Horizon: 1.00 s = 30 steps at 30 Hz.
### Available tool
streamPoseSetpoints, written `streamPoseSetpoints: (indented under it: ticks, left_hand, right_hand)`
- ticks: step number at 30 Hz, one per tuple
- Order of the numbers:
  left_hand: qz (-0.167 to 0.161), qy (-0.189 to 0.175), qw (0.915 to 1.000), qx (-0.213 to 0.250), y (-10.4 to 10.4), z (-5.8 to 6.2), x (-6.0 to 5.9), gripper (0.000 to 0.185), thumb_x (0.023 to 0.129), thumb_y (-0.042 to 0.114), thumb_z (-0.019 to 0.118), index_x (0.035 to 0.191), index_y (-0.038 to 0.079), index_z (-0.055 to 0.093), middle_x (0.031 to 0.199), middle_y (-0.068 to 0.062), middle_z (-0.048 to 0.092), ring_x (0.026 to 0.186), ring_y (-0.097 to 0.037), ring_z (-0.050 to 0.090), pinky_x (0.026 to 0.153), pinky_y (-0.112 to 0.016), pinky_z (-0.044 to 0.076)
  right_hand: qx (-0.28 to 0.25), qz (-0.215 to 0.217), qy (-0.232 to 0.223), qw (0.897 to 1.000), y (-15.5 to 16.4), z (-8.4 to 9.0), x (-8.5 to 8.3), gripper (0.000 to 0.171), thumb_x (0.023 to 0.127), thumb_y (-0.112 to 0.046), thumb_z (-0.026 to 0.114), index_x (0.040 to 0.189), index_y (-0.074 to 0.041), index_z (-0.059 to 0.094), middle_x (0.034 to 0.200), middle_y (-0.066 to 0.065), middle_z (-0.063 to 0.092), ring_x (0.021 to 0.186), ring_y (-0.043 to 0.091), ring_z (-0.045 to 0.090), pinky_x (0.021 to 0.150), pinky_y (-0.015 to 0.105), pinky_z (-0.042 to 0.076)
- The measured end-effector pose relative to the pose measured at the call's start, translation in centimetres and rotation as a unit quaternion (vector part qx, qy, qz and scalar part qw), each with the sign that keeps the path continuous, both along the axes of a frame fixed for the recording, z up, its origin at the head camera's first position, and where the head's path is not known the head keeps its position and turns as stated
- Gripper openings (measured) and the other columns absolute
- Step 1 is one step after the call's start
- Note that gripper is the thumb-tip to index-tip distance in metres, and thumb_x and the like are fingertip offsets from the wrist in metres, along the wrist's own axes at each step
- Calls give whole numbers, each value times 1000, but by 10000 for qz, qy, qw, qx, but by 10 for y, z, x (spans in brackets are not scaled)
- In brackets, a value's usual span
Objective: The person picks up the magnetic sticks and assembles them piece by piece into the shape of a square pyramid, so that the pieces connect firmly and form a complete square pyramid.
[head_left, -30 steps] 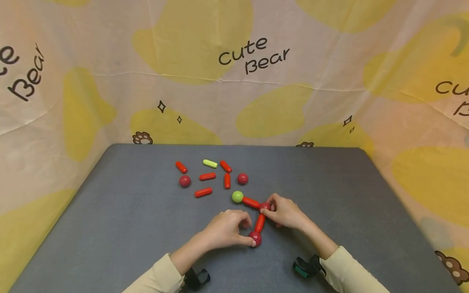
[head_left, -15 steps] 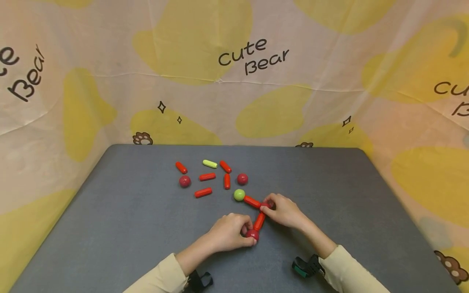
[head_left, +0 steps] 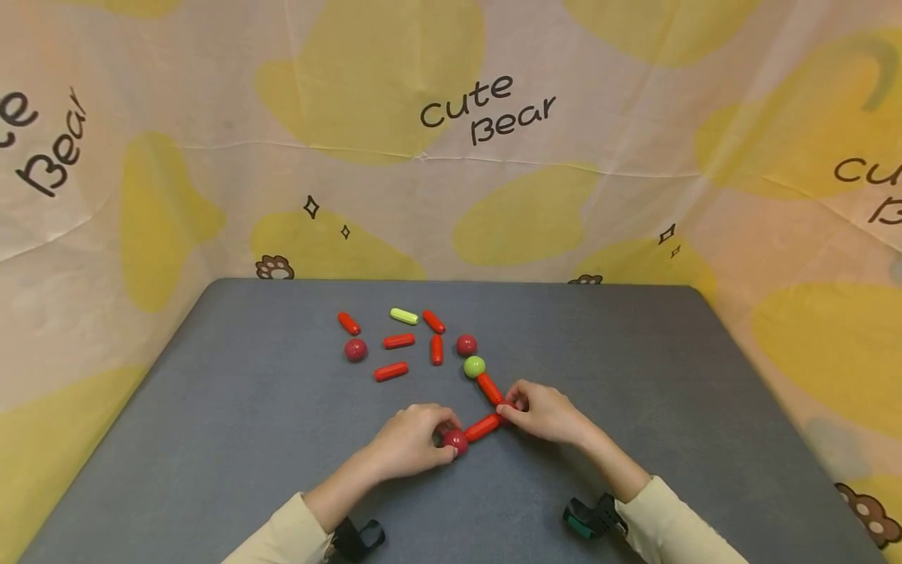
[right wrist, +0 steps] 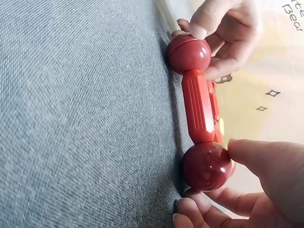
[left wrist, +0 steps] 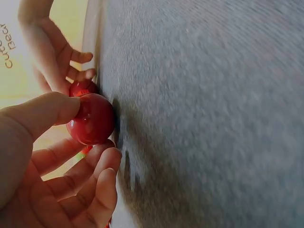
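Both hands (head_left: 412,442) (head_left: 547,412) pinch linked red balls (head_left: 456,442) (right wrist: 205,167); a green ball (head_left: 474,366) seems attached.

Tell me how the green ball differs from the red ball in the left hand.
Colour: the green ball is yellowish green; the red ball is deep red.
Contact: no hand touches the green ball, while the left hand pinches the red ball.
Place: the green ball lies farther from the person than the red ball.
Shared: both are round, and each is joined to a red rod.
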<state>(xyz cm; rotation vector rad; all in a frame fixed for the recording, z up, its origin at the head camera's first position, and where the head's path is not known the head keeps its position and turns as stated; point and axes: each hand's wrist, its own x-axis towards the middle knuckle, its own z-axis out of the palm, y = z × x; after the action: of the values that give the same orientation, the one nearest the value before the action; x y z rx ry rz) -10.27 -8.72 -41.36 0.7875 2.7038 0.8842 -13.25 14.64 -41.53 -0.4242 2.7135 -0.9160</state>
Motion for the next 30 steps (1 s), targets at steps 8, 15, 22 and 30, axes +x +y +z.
streamPoseSetpoints:
  ticks: [8, 15, 22, 30]
  left_hand:
    - [102, 68, 9999, 9, -12, -2, -3, 23, 73, 14, 70, 96, 13, 68, 84, 5, 61, 62, -4, 49, 56, -20, 41]
    - [173, 203, 9996, -76, -19, -1, -7, 27, 74, 11, 68, 101, 11, 68, 85, 3, 61, 62, -6, 48, 57, -21, 41]
    - [207, 200, 9996, -34, -22, 2, -8, 28, 75, 9, 68, 103, 10, 68, 84, 3, 60, 60, -5, 48, 55, -21, 40]
    - [136, 214, 9997, 37, -23, 2, -8, 28, 76, 9, 68, 103, 9, 67, 86, 2, 61, 64, -10, 51, 56, -21, 40]
  right_hand:
    - [94, -83, -162, 9998, -4, 0, 2, 24, 88, -33, 59, 74, -13, 60, 58, -5, 49, 52, 8, 44, 49, 23, 33]
    - [85, -110, -363, 9992, -6, 1, 4, 30, 89, -33, 57, 67, -13, 57, 51, -5, 47, 42, 8, 47, 43, 26, 38]
    - [-87, -367, -486, 9981, -10, 2, 4, 22, 89, -29, 58, 78, -10, 60, 53, -2, 49, 40, 11, 51, 43, 27, 42]
    - [-402, -957, -562, 9930, -18, 0, -1, 28, 88, -28, 60, 102, -4, 59, 63, 0, 54, 42, 14, 57, 44, 27, 46]
